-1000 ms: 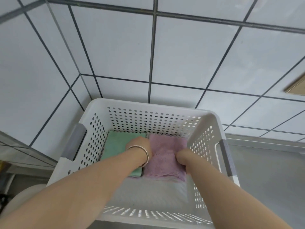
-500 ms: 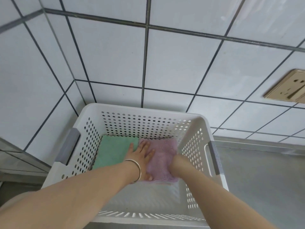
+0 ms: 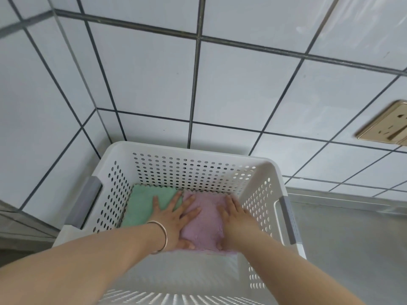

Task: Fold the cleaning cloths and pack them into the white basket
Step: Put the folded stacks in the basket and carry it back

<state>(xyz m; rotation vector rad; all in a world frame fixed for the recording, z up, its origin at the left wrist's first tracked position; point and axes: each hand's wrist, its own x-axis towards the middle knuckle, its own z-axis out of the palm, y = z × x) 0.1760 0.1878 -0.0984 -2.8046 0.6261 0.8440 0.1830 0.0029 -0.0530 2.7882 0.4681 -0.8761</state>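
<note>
The white perforated basket (image 3: 189, 151) stands in a tiled corner. On its floor at the far end lie two folded cloths side by side: a green cloth (image 3: 141, 205) on the left and a pink cloth (image 3: 207, 225) on the right. My left hand (image 3: 176, 216), a bangle on its wrist, lies flat with spread fingers across the seam of both cloths. My right hand (image 3: 236, 216) lies flat on the right part of the pink cloth, fingers apart. Neither hand grips anything.
White tiled walls (image 3: 141, 84) close in behind and to the left of the basket. A gold wall socket (image 3: 387, 126) sits at the right. A grey steel counter (image 3: 352, 249) stretches to the right of the basket. The basket's near half shows bare floor.
My right hand has unclenched from the pink cloth and now lies flat on it. My left hand has spread flat too. The view has tilted up slightly.
</note>
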